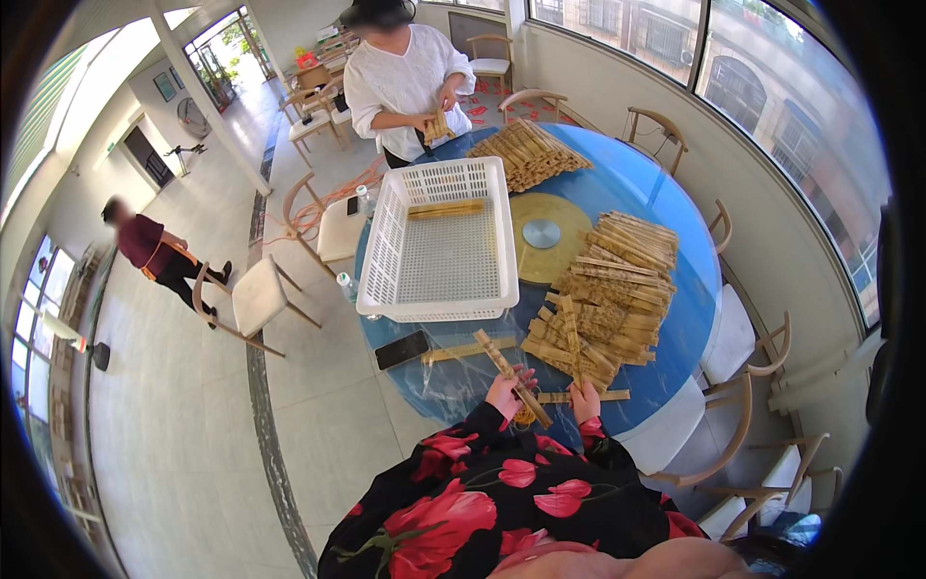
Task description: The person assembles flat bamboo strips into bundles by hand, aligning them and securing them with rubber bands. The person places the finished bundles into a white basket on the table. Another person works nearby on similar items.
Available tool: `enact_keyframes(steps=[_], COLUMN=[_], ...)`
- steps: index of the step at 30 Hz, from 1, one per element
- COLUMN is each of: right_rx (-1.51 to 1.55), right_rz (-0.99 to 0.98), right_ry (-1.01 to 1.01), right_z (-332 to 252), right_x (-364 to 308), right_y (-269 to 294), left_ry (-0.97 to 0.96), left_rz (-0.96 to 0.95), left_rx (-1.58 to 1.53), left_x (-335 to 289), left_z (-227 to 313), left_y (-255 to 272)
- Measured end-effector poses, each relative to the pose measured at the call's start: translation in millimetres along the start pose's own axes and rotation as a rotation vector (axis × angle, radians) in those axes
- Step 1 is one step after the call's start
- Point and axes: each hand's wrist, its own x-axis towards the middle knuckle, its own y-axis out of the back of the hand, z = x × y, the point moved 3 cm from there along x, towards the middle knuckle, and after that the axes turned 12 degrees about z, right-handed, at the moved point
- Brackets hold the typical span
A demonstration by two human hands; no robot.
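Note:
My left hand (503,396) is closed round a long flat tan strip (502,359), mottled brown and looking like bamboo, which slants across the table's near edge. In my right hand (584,401) is a second bamboo strip (571,333), held almost upright in front of the near pile. Another strip (608,395) lies flat by the right hand. Between the hands sits a small tangle of yellow bands (525,417), partly hidden by the left strip. A big stack of similar strips (627,280) spreads just beyond my right hand.
A white plastic basket (509,241) holding a few strips stands on the round blue table (675,367). Nearby are a phone (402,350), a bottle (347,286) and a far strip pile (531,157). Across the table, a person (405,82) holds strips. Chairs (256,294) surround the table; another person (159,246) walks left.

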Motion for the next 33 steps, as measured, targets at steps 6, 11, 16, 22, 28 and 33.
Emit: enact_keyframes(steps=[6,11,16,22,28,33], right_rx=[0.149,-0.111,-0.722,-0.644,0.091,0.406], right_rz=[-0.115,-0.134,0.206,0.126,-0.633,-0.478], right_ry=[0.264,0.311,0.507,0.697,0.149,-0.114], right_z=[-54.0,-72.1,-30.6,-50.7,-53.9,-46.4], right_x=[-15.8,-19.5,47.1,57.2,-26.2,-27.2], right_y=[-21.6,-23.6,2.5,10.3,-41.0,-44.4], left_ry=[-0.103,-0.206,-0.152,-0.113,-0.241,-0.147], left_rz=[-0.068,-0.052,0.006,-0.005,0.015,0.145], left_rx=[0.034,0.113,0.107,0.088,0.170,0.211], left_x=[-38.1,-36.2,-32.7,-27.2,-22.3,-45.5], left_z=[34.8,28.7,9.2,3.4,5.9,20.7], left_y=[-40.2,-47.0,-33.7,-17.4,-10.7,-30.2])
